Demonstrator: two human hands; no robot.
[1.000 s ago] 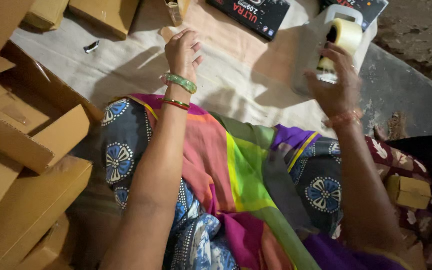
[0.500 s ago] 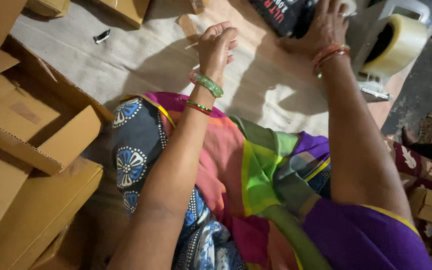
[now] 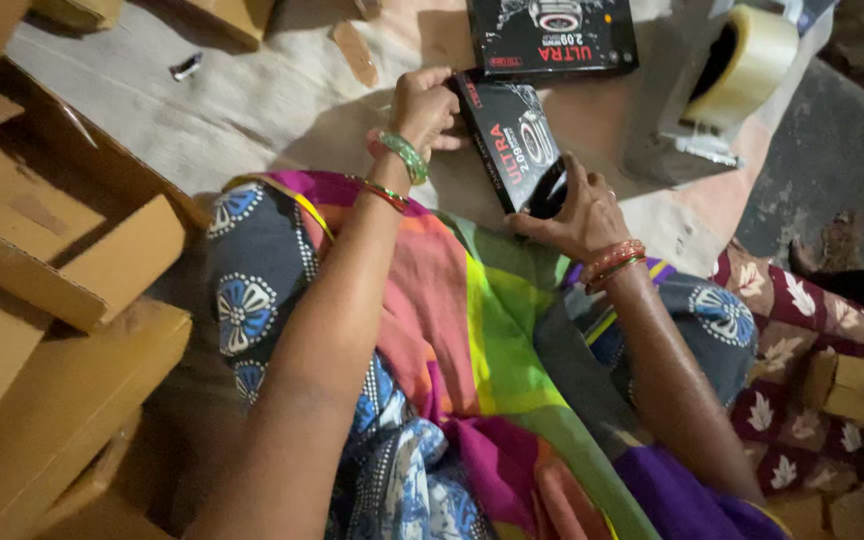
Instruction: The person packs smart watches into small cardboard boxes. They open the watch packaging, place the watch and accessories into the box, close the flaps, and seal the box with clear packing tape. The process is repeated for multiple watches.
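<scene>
Both hands have come together, left hand and right hand gripping a black box.

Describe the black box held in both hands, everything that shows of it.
The black box is a flat, rectangular printed carton, glossy black with red and white lettering and a picture of a round device. It is tilted, one long edge raised. The left hand holds its upper end; the right hand holds its lower end, fingers over the face. It hangs above pale cloth, just below a second, similar box lying flat.
</scene>
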